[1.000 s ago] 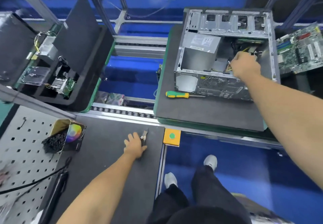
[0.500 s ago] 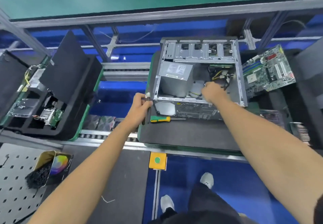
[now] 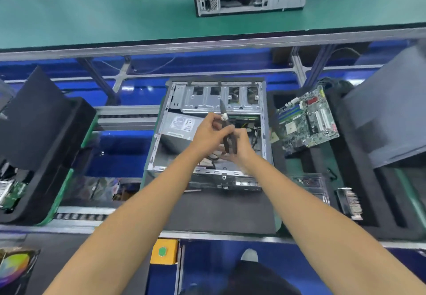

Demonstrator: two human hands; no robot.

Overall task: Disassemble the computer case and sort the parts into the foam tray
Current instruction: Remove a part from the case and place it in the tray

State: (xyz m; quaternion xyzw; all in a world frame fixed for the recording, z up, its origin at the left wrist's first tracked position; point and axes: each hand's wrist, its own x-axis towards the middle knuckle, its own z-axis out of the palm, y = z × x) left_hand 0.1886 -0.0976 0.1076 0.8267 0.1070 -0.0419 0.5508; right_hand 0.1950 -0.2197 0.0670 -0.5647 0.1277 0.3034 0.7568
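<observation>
The open computer case (image 3: pixel 214 133) lies on its side on the table's dark mat, directly under my hands. To its right, the foam tray (image 3: pixel 359 179) holds the motherboard (image 3: pixel 306 119). My left hand (image 3: pixel 207 133) and right hand (image 3: pixel 242 145) both grip the cutters (image 3: pixel 228 133), long axis pointing away from me, tip over the drive bay; the wires sit beneath, nearer my right hand.

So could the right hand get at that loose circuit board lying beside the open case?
Probably not right away: the right hand is busy with the pliers over the case. The circuit board itself lies uncovered.
</observation>
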